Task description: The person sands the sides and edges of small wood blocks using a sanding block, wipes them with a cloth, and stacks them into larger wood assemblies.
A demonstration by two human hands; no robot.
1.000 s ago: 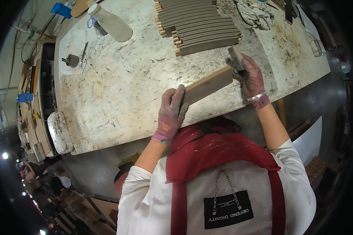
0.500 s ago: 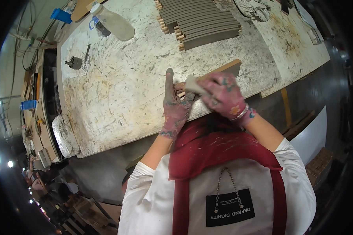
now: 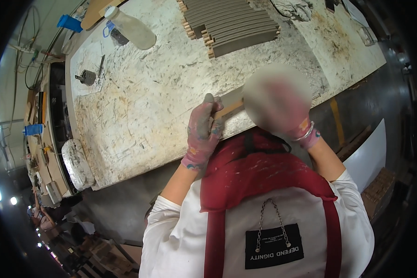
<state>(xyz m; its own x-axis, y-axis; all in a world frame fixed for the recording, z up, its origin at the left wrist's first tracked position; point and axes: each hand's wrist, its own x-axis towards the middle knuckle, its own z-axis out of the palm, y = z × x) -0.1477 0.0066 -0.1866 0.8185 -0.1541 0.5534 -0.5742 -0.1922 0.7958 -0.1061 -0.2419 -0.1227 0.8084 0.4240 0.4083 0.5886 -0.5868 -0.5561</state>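
Observation:
At the table's near edge, my left hand, in a stained pink patterned glove, is closed around the left end of a wooden strip. The strip has grey on its face and bare wood along one edge. My right hand, gloved alike, is over the strip's right part. A round blurred patch covers its fingers, so I cannot tell how they are placed or what they hold. Beyond both hands lies a row of similar grey strips with bare wooden ends, packed side by side.
The pale, smeared table carries a cloudy plastic bottle, a small jar with dark contents and a dark round object. A crumpled cloth lies at the far right. A wrapped bundle borders the left corner.
My right hand has moved right along the strip, away from my left hand. Before, it held a pale pad or cloth near the left end. My left thumb has folded inward.

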